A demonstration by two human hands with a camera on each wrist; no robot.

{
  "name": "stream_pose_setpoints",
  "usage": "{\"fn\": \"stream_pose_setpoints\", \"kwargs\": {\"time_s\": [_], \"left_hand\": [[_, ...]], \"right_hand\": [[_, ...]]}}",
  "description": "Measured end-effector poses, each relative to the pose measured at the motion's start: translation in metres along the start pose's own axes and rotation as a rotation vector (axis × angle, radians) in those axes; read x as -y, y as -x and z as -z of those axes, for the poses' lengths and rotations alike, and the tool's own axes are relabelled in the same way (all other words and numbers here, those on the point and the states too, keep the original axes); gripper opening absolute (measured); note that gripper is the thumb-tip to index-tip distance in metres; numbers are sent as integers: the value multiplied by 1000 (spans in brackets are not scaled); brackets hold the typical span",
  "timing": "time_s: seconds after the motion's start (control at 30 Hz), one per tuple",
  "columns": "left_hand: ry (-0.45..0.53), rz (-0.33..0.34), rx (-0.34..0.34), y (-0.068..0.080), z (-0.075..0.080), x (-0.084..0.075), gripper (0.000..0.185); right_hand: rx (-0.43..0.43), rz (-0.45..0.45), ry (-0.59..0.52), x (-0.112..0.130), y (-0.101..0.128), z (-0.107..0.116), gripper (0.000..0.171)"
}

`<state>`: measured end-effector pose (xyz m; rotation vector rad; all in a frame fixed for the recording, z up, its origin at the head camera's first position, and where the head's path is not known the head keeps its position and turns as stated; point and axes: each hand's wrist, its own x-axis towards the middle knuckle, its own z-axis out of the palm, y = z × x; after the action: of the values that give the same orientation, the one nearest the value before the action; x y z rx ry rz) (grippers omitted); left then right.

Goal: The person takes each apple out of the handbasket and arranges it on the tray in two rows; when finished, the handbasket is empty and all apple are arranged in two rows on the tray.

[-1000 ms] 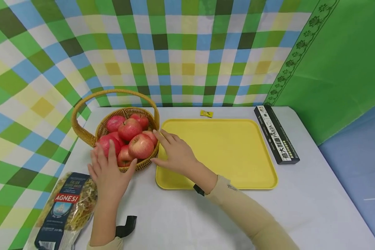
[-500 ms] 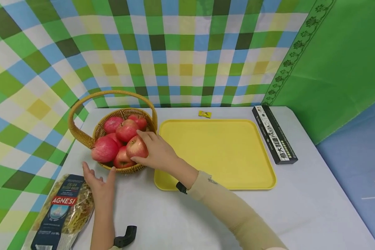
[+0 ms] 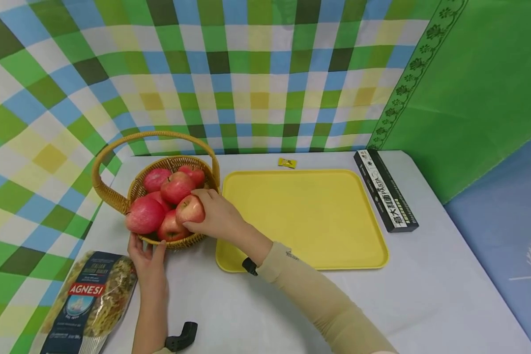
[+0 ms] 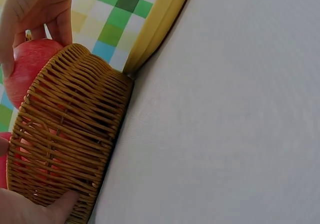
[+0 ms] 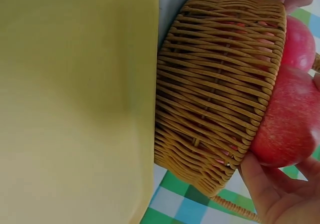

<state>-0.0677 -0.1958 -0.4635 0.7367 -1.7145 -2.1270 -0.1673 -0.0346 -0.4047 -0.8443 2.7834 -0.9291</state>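
A wicker basket [image 3: 115, 196] with a hoop handle holds several red apples at the left of the table. My right hand [image 3: 215, 216] curls round one apple [image 3: 189, 210] at the basket's near right edge; the same apple [image 5: 290, 121] and basket [image 5: 220, 89] fill the right wrist view. My left hand [image 3: 147, 253] rests against the basket's front wall with its fingers spread and relaxed. In the left wrist view the thumb touches the basket [image 4: 70, 139] low down, and the held apple [image 4: 30, 67] shows above the rim.
A yellow tray [image 3: 301, 216] lies right of the basket, touching it. A bag of pasta [image 3: 88, 300] lies at the near left. A black pasta box [image 3: 385, 189] lies at the right, a small yellow packet [image 3: 287, 162] behind the tray. Checked cloth hangs behind.
My right hand moved from the tray's edge onto an apple and closed round it. My left hand drew back from the apples to the basket's front wall.
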Motion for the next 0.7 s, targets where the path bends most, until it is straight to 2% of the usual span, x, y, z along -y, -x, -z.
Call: {"fn": "stream_pose_setpoints", "kwargs": {"time_s": [0.27, 0.47, 0.7], "left_hand": [[63, 14, -1, 1, -3, 1, 77], [97, -10, 8, 1, -3, 4, 75], [78, -11, 21, 2, -2, 3, 76]], "right_hand": [[-42, -19, -80, -3, 1, 1, 70], [-106, 4, -218, -7, 7, 5, 70], [-179, 6, -291, -14, 16, 16, 74]]}}
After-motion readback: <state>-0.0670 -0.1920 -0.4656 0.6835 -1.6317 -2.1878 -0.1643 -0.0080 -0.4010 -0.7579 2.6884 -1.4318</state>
